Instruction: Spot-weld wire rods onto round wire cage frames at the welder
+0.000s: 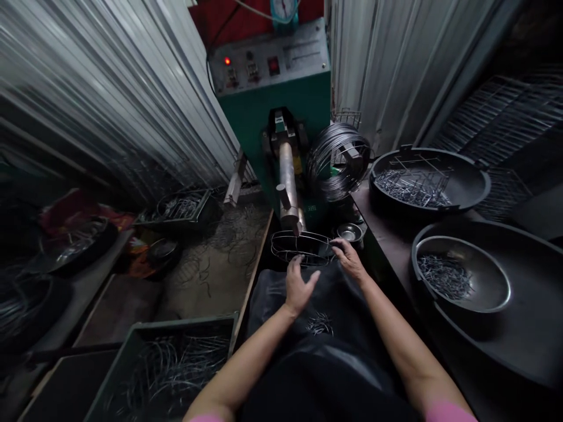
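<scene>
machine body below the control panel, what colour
Dark green; the machine body shows in the head view.

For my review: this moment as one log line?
wire ring frame: below machine arm; left hand: open, at near rim; right hand: at right rim; short wire pieces: on black cloth

The person wore pink sleeves (447,411) that ended near the elbows, leaving both forearms (396,328) bare down to the ungloved left hand (300,288) and right hand (349,259). Black, faintly glossy cloth or leather (270,302), creased and softly folded, covered the lap.
</scene>
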`<state>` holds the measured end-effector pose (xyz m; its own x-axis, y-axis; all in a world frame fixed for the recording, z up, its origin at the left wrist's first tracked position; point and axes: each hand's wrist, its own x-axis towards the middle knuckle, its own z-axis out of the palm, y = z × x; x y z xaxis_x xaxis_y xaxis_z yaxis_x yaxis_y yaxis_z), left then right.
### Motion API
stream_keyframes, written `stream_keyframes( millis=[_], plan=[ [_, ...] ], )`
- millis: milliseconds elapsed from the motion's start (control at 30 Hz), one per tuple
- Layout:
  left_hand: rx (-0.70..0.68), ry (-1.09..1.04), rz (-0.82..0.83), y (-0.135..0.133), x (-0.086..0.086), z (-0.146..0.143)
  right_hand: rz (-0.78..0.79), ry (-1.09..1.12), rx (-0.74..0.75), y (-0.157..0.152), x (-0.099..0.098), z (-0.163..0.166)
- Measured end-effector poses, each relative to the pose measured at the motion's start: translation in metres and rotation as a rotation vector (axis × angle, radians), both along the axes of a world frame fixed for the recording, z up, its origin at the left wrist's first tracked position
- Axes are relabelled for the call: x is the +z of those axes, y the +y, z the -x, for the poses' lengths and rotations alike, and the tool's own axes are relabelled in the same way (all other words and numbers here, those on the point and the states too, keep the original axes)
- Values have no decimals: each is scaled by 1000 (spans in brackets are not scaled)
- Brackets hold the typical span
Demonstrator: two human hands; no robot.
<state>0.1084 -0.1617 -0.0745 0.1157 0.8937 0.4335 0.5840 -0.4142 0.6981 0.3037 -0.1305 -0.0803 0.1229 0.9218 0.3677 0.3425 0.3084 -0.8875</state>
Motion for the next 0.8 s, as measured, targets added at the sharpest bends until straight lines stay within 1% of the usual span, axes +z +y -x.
stream_keyframes(
  millis=[67,167,300,400,500,600,667,733,800],
  plan=[
    [90,-13,0,1,-4,-22,-46,-43,-16,1,-1,2],
    [140,-41,7,6,-7,-40,-105,-86,-26,3,-2,5],
    [180,-47,-1,7,-7,-47,-131,-110,-55,0,-7,9],
    [207,-47,-36,9,-7,-48,-135,-114,-81,-5,-8,12],
    [180,-101,-37,16,-8,-46,-138,-129,-57,-8,-7,12],
    [135,-168,41,21,-10,-41,-118,-118,-55,-7,-4,15],
    [111,-177,84,22,-10,-37,-98,-121,-65,-10,-1,19],
    [79,-176,108,22,-9,-31,-91,-166,-86,-17,4,23],
    [43,-173,112,23,-6,-25,-97,-260,-130,-33,10,24]
  ],
)
